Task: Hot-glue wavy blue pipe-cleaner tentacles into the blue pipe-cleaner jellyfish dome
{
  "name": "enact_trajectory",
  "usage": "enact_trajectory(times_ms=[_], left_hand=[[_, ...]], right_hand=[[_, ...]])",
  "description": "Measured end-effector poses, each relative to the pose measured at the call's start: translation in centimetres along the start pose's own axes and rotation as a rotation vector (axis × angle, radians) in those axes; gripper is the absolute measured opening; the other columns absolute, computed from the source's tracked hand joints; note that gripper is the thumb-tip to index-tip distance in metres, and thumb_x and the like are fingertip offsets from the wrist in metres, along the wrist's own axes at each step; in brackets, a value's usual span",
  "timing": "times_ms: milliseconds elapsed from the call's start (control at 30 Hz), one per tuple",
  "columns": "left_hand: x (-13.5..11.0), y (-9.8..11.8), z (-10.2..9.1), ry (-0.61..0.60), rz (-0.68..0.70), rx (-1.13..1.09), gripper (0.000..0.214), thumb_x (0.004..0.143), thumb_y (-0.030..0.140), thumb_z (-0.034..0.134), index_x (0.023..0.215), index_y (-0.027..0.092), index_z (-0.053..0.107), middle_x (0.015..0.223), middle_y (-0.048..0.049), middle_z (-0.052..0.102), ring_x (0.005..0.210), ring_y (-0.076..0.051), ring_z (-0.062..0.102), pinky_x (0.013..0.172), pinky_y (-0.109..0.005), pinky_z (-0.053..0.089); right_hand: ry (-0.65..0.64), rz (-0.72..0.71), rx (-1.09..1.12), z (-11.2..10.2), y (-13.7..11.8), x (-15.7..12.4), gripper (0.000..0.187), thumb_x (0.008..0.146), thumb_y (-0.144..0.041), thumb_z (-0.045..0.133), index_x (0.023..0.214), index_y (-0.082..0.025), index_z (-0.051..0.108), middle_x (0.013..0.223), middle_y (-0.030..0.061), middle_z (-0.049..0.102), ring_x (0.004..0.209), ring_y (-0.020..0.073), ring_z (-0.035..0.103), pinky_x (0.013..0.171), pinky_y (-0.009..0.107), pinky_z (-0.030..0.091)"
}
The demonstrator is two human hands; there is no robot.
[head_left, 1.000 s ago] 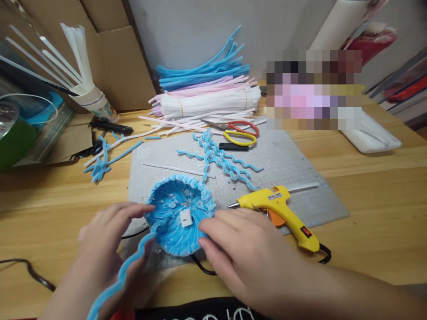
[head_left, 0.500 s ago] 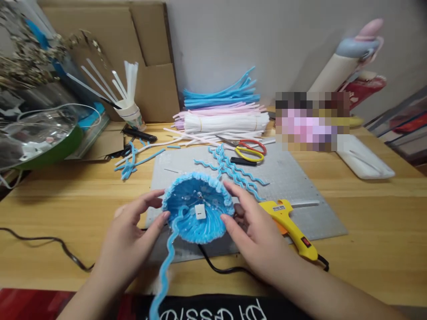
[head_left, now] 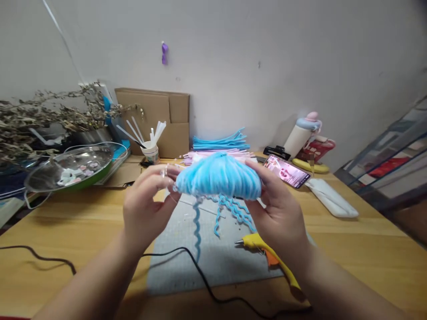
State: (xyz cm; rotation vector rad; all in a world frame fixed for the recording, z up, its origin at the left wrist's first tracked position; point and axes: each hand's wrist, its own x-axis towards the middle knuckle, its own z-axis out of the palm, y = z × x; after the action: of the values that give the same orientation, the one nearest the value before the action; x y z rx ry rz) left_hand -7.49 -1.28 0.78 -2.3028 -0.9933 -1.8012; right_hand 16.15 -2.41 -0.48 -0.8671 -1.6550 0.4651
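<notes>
A blue fuzzy pipe-cleaner dome (head_left: pixel 218 177), shaped like a jellyfish cap, is held up dome side up above the mat. My left hand (head_left: pixel 145 200) is closed on its left rim, with small clear beads or lights on a thin strand by the fingers. My right hand (head_left: pixel 278 211) grips the right rim, thumb below. One wavy blue pipe cleaner (head_left: pixel 197 226) hangs beneath the dome. Several more wavy blue pipe cleaners (head_left: pixel 238 211) lie on the mat behind. The dome's inside is hidden.
A yellow glue gun (head_left: pixel 255 242) lies on the grey cutting mat (head_left: pixel 176 271), partly behind my right forearm. Its black cord (head_left: pixel 200 271) crosses in front. Pipe-cleaner bundles (head_left: pixel 220 140), a cup of glue sticks (head_left: pixel 151 152), a phone (head_left: pixel 287 171) and a green-rimmed bowl (head_left: pixel 96 175) stand around.
Both hands have raised the dome and turned it over, from its hollow inside facing me to its rounded outside. The camera has tilted up, showing more wall.
</notes>
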Motion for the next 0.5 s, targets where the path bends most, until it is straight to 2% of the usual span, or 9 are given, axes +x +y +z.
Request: enact_trajectory(times_ms=[133,300,400,500], left_hand=[[-2.0,0.6,-0.2,0.01,0.247,0.121,0.022,0.074,0.0,0.064,0.078,0.021,0.058,0.108,-0.0032,0.07,0.093,-0.018,0.069,0.079,-0.032,0.059],[-4.6,1.5,-0.9,-0.067,0.361,0.149,0.018,0.077,0.003,0.063,0.079,0.02,0.064,0.108,-0.0043,0.072,0.096,-0.021,0.07,0.077,-0.034,0.062],[-5.1,2.1,-1.0,-0.075,0.361,0.144,0.018,0.078,0.002,0.064,0.082,0.019,0.063,0.106,-0.0044,0.071,0.094,-0.02,0.07,0.078,-0.031,0.062],[-4.9,2.6,-0.7,-0.018,0.221,0.15,0.027,0.076,-0.002,0.066,0.086,0.022,0.057,0.104,-0.0014,0.066,0.091,-0.016,0.069,0.081,-0.031,0.061]], right_hand=[[-0.005,-0.08,0.088,0.2,1.3,-0.5,0.043,0.087,-0.012,0.058,0.124,-0.03,0.051,0.131,0.008,0.06,0.126,0.0276,0.056,0.104,0.052,0.046],[-0.045,-0.058,0.097,-0.1,3.0,-1.9,0.033,0.086,-0.023,0.061,0.114,-0.031,0.045,0.135,0.0127,0.061,0.124,0.0312,0.059,0.097,0.055,0.05],[-0.039,-0.062,0.058,-0.6,3.2,-2.0,0.029,0.083,-0.03,0.066,0.104,-0.03,0.046,0.127,0.0137,0.066,0.119,0.0342,0.063,0.091,0.055,0.053],[0.005,-0.117,0.057,-0.9,3.2,-1.9,0.03,0.083,-0.029,0.067,0.105,-0.031,0.046,0.127,0.0125,0.067,0.119,0.0334,0.063,0.09,0.054,0.054]])
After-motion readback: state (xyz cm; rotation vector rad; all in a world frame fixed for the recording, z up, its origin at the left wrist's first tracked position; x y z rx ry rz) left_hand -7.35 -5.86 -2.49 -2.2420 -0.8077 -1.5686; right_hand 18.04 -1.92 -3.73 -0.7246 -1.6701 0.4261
